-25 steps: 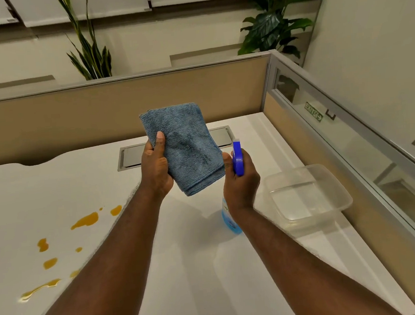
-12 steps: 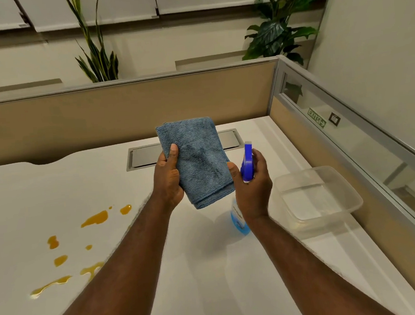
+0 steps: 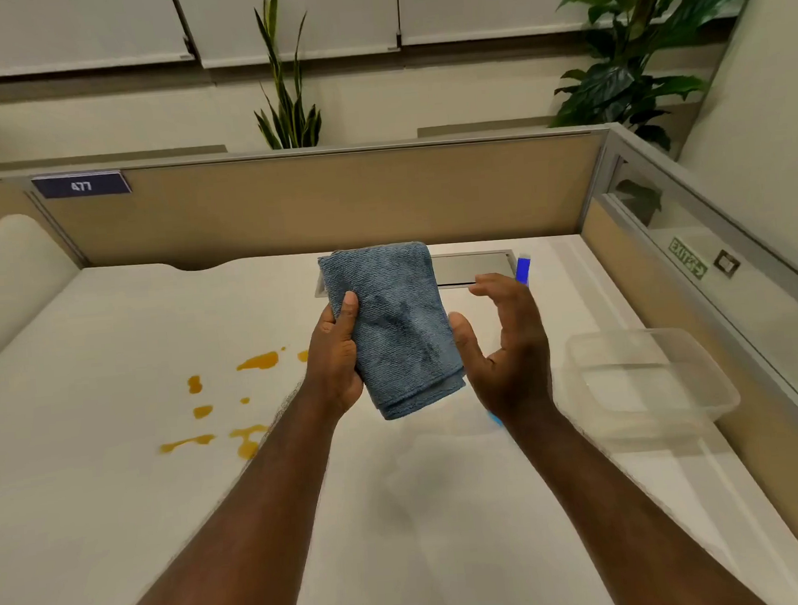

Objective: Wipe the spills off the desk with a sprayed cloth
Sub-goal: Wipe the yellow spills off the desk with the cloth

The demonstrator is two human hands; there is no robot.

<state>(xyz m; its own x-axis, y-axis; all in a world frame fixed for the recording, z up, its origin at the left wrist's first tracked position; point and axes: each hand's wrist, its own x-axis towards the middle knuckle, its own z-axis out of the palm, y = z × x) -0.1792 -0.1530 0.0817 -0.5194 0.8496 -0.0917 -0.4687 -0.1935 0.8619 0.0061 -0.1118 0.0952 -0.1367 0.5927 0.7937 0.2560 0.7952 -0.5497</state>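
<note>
The right hand (image 3: 505,341) has opened beside the left hand's (image 3: 334,355) cloth (image 3: 394,321).

The table (image 3: 92,493) lies bare in front of the orange spills (image 3: 233,410) and to their left, so a hand could reach them from the near edge unhindered. On the right, a clear plastic container (image 3: 651,378) fills the strip beside the glass side panel (image 3: 719,277). The tan partition (image 3: 332,202) (labelled 477) walls off the far edge. The spray bottle (image 3: 523,268) stands behind the right hand (image 3: 506,351).
</note>
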